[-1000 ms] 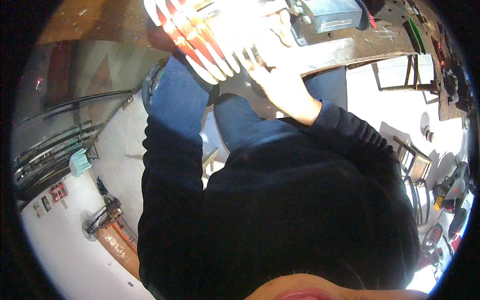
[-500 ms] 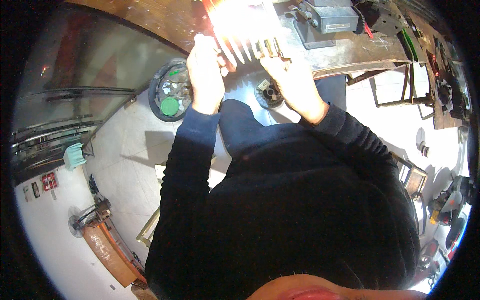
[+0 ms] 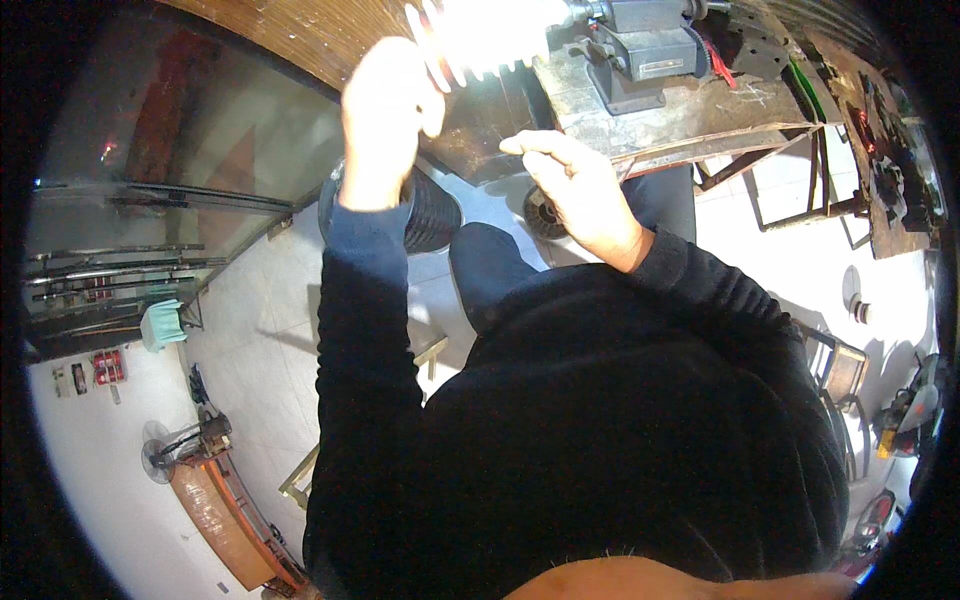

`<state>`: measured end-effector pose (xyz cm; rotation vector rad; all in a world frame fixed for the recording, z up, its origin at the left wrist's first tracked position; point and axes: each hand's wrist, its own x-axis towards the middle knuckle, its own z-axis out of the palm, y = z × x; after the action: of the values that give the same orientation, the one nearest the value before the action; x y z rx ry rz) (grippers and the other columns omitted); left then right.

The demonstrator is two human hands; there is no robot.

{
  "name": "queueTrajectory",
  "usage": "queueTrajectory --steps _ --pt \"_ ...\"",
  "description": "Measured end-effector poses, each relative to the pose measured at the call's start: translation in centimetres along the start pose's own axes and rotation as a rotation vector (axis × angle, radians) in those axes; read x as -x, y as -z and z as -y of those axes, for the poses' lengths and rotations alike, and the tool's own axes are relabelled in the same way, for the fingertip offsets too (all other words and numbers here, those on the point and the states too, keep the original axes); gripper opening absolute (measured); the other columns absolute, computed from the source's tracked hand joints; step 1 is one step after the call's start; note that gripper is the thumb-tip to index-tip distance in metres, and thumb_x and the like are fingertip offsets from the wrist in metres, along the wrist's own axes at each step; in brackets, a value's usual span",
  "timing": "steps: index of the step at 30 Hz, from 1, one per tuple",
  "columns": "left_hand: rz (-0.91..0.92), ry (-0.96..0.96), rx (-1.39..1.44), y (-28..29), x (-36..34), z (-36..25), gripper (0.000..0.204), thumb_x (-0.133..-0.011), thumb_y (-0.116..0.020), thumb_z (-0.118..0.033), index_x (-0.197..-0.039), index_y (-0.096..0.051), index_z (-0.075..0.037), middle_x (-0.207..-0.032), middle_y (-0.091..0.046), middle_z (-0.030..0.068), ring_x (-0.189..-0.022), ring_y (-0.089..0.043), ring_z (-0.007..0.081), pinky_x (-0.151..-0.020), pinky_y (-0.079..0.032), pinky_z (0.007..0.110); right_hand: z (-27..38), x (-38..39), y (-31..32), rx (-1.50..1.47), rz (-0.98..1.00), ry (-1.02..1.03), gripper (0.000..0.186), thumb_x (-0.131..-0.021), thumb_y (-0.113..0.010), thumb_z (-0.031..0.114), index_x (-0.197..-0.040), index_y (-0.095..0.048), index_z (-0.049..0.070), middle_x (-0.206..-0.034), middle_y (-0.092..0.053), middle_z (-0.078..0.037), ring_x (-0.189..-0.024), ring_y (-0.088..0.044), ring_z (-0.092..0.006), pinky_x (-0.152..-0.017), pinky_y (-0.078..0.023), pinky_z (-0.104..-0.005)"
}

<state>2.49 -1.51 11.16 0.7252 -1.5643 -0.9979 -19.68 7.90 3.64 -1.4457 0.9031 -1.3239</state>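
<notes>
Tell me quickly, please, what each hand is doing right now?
Left hand: closed, gripping the edge of the bright toothed piece.
Right hand: open, fingers loosely curled, holding nothing, just below the workbench.

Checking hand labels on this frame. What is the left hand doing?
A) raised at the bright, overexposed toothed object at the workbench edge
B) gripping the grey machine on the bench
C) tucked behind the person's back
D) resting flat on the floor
A: the left hand is raised, closed, right beside the bright toothed object at the workbench edge; glare hides the exact grip. The right hand hangs open below it.
</notes>
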Motion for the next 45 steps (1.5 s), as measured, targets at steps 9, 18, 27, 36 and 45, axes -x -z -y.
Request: queueTrajectory --steps 9,18,27,36,45 --pt "-0.035 0.059 0.043 5.0 -7.5 6.7 0.022 -0.112 -0.052 -0.019 -0.108 -0.067 -0.002 -0.088 -0.067 0.0071 -0.067 -0.063 0.0132 -0.055 -0.049 0.026 -3.4 2.1 1.9 0.06 0.053 -0.113 0.027 -0.109 -0.059 0.014 -0.128 -0.075 0.002 -0.114 -0.079 -0.007 -0.088 -0.067 -0.0089 -0.082 -0.056 -0.0282" --pt "-0.123 0.189 0.055 0.3 -2.3 11.1 0.02 -0.112 -0.051 -0.015 -0.109 -0.065 -0.001 -0.09 -0.07 0.0097 -0.067 -0.066 0.0152 -0.055 -0.053 0.028 -3.9 3.1 2.4 0.122 0.064 -0.065 0.029 -0.11 -0.057 0.016 -0.127 -0.074 0.0 -0.115 -0.079 -0.009 -0.098 -0.069 -0.0124 -0.091 -0.055 -0.0302" --pt "-0.036 0.246 0.05 -2.5 4.9 0.1 0.015 -0.104 -0.054 -0.006 -0.094 -0.063 0.001 -0.073 -0.056 0.001 -0.055 -0.055 0.0095 -0.05 -0.043 0.024 -4.3 4.3 2.9 0.14 0.07 -0.062 0.028 -0.109 -0.059 0.016 -0.128 -0.075 0.002 -0.116 -0.08 -0.01 -0.097 -0.073 -0.0141 -0.089 -0.057 -0.0302" --pt "0.103 0.029 0.099 3.3 -6.8 2.7 0.023 -0.111 -0.058 -0.02 -0.099 -0.067 -0.003 -0.079 -0.062 0.002 -0.056 -0.054 0.0116 -0.049 -0.044 0.027 -3.4 4.2 2.7 0.139 0.124 -0.143 0.029 -0.111 -0.058 0.015 -0.13 -0.073 -0.001 -0.118 -0.079 -0.009 -0.106 -0.071 -0.0133 -0.096 -0.056 -0.0304" --pt "-0.147 0.311 0.042 -2.5 4.2 7.7 0.016 -0.108 -0.055 -0.007 -0.092 -0.057 -0.004 -0.071 -0.059 0.0039 -0.05 -0.057 0.0122 -0.046 -0.046 0.027 -3.9 4.9 2.7 0.128 0.093 -0.114 0.031 -0.11 -0.058 0.017 -0.129 -0.073 -0.001 -0.119 -0.08 -0.012 -0.1 -0.073 -0.0151 -0.092 -0.057 -0.0316"
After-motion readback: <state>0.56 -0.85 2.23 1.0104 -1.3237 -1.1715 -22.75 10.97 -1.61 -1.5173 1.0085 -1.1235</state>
